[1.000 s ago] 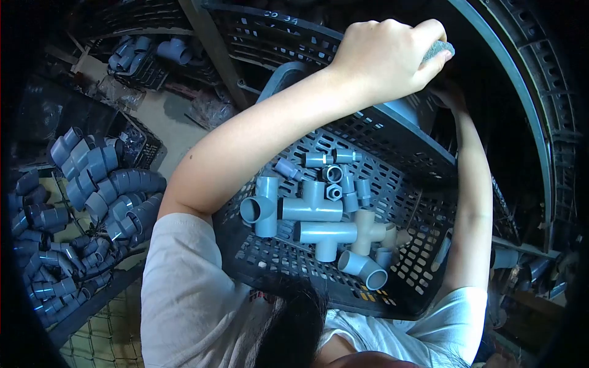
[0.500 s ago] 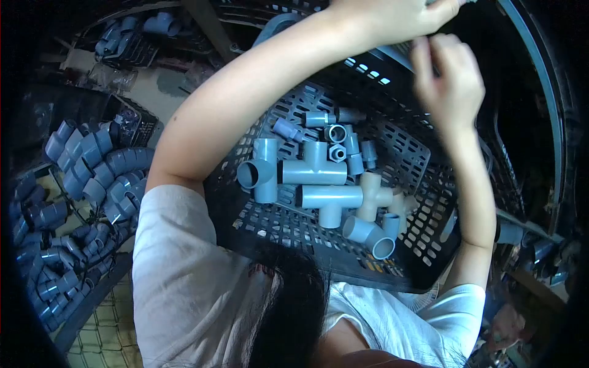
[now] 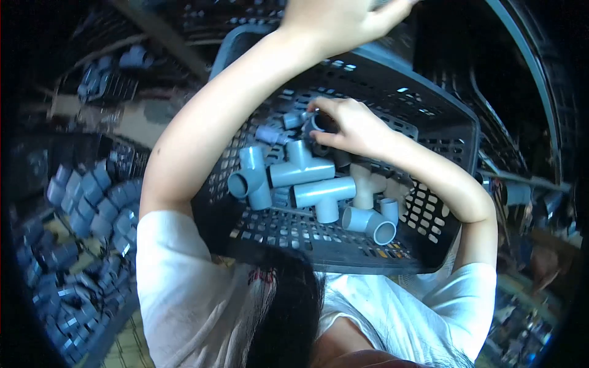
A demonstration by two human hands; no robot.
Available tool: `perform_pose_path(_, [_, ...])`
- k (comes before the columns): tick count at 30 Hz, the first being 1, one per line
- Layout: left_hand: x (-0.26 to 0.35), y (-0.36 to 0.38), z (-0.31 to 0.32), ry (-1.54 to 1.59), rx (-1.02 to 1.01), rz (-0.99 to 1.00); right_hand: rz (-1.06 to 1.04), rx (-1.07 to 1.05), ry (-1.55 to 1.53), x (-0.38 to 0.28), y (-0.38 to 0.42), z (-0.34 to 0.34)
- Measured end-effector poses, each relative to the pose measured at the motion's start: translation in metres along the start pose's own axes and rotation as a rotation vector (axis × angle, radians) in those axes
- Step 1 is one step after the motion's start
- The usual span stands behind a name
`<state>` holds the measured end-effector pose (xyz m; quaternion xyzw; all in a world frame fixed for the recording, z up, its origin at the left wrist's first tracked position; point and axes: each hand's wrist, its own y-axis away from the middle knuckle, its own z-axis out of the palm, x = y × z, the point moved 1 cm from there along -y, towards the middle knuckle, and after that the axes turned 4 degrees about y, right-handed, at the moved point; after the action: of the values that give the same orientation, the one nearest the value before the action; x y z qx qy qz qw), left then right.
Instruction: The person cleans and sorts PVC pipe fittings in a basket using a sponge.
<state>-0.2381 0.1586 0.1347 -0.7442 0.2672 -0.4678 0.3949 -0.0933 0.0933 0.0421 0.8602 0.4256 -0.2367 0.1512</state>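
Observation:
A black perforated crate (image 3: 368,260) holds several grey pipe fittings. My right hand (image 3: 350,126) is inside it, thumb and fingers round a grey fitting (image 3: 311,127) with a dark opening. At the top edge is my left hand (image 3: 337,24); its thumb points right and its fingers are out of frame. Below my right hand lie two grey tees, an upper one (image 3: 304,172) and a lower one (image 3: 326,195). A side-outlet fitting (image 3: 250,178) is at the left, a smaller one (image 3: 371,224) at the lower right. A beige fitting (image 3: 364,187) sits between.
Heaps of grey fittings (image 3: 95,202) are at the left, with more in a small crate (image 3: 116,89) farther up. A curved metal bar (image 3: 540,80) runs down the right side. More small parts (image 3: 521,322) show at the lower right.
My right hand has come down and left from the top right into the crate and closed round a fitting. My left hand has shifted left. The crate appears slightly shifted and tilted.

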Motion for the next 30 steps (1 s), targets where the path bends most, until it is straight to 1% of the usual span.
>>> perform_pose_path(1, [0.006, -0.001, -0.005, -0.036, -0.009, -0.023, 0.038, 0.009, -0.079, -0.009, 0.001, -0.016])
perform_pose_path(2, [0.002, -0.002, -0.004, 0.013, -0.010, -0.033, 0.161, -0.068, -0.227, -0.020, 0.003, -0.038])
perform_pose_path(4, [0.020, -0.007, -0.012, 0.042, -0.025, -0.069, 0.147, 0.078, -0.564, -0.027, 0.016, -0.062])
perform_pose_path(6, [0.001, -0.006, 0.000, 0.386, -0.023, -0.098, 0.140, 0.168, -0.835, -0.022, 0.026, -0.084])
perform_pose_path(8, [0.009, -0.008, -0.007, 0.334, -0.081, -0.187, 0.130, 0.336, -0.920, -0.017, 0.034, -0.104])
perform_pose_path(9, [0.008, -0.008, -0.006, 0.360, -0.103, -0.208, 0.172, 0.439, -0.990, -0.016, 0.038, -0.112])
perform_pose_path(10, [0.005, -0.006, -0.009, 0.195, -0.080, -0.086, 0.213, 0.536, -1.063, -0.015, 0.041, -0.116])
perform_pose_path(11, [0.005, -0.001, -0.006, 0.222, -0.118, -0.072, 0.198, 0.636, -1.085, -0.013, 0.042, -0.119])
perform_pose_path(12, [0.010, 0.000, -0.006, 0.239, -0.151, -0.061, 0.198, 0.641, -1.118, -0.004, 0.043, -0.119])
perform_pose_path(13, [0.009, 0.002, -0.002, 0.183, -0.161, 0.087, 0.182, 0.629, -1.118, 0.003, 0.045, -0.119])
perform_pose_path(14, [0.012, 0.006, 0.001, 0.079, -0.196, 0.177, 0.164, 0.614, -1.123, 0.008, 0.045, -0.118])
perform_pose_path(15, [0.020, 0.009, 0.002, 0.030, -0.241, 0.200, 0.148, 0.600, -1.132, 0.011, 0.046, -0.112])
perform_pose_path(16, [0.026, 0.012, 0.003, -0.017, -0.288, 0.223, 0.149, 0.613, -1.203, 0.010, 0.048, -0.105])
perform_pose_path(17, [0.027, 0.012, 0.004, -0.035, -0.288, 0.220, 0.153, 0.626, -1.273, 0.010, 0.049, -0.101])
perform_pose_path(19, [0.025, 0.009, 0.004, -0.129, -0.285, 0.240, 0.140, 0.573, -1.290, 0.012, 0.050, -0.102])
perform_pose_path(20, [0.017, 0.009, 0.007, -0.112, -0.226, 0.209, 0.138, 0.537, -1.297, 0.010, 0.049, -0.102])
perform_pose_path(21, [0.012, 0.012, 0.008, -0.111, -0.206, 0.213, 0.252, 0.656, -1.201, -0.003, 0.047, -0.108])
perform_pose_path(22, [0.009, 0.014, 0.008, -0.109, -0.185, 0.218, 0.237, 0.666, -1.154, 0.002, 0.049, -0.112])
perform_pose_path(24, [0.015, 0.020, 0.010, -0.128, -0.226, 0.344, 0.210, 0.738, -1.097, 0.002, 0.046, -0.115])
perform_pose_path(26, [0.029, 0.020, 0.011, -0.175, -0.241, 0.474, 0.264, 0.763, -1.133, -0.011, 0.043, -0.110])
perform_pose_path(28, [0.025, 0.017, 0.012, -0.203, -0.217, 0.514, 0.214, 0.730, -1.143, -0.002, 0.046, -0.105])
perform_pose_path(30, [0.020, 0.015, 0.012, -0.197, -0.223, 0.435, 0.199, 0.764, -1.097, 0.000, 0.048, -0.110])
